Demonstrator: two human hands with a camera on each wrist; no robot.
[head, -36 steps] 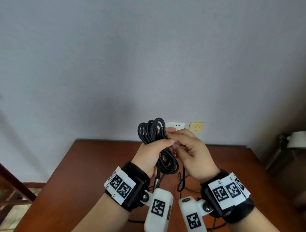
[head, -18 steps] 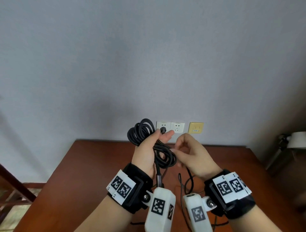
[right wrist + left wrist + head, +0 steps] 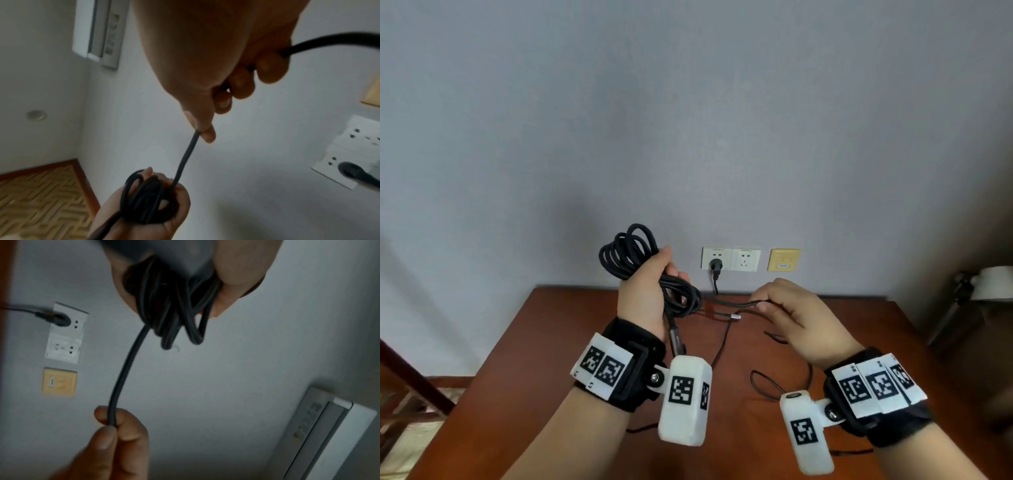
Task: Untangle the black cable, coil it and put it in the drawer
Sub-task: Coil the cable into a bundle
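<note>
My left hand (image 3: 647,294) grips a bundle of black cable (image 3: 630,253) coiled in several loops, held up above the wooden table (image 3: 534,359). One strand of the cable (image 3: 127,366) runs from the coil (image 3: 144,204) to my right hand (image 3: 787,308), which pinches it between thumb and fingers about a hand's width to the right. The loose tail passes through the right hand (image 3: 216,97) and comes out past the little finger. More slack lies in loops on the table (image 3: 767,387). A metal plug end (image 3: 676,339) hangs below the left hand. No drawer is in view.
White wall sockets (image 3: 731,258) and a yellow plate (image 3: 783,259) sit on the grey wall behind the table; another black plug (image 3: 715,265) is in the left socket. A chair (image 3: 400,387) stands at left, a lamp (image 3: 993,284) at right.
The hands have drawn apart: the left moved left with the coil, the right moved right and down, sliding along the strand so a straight stretch now spans between them.
</note>
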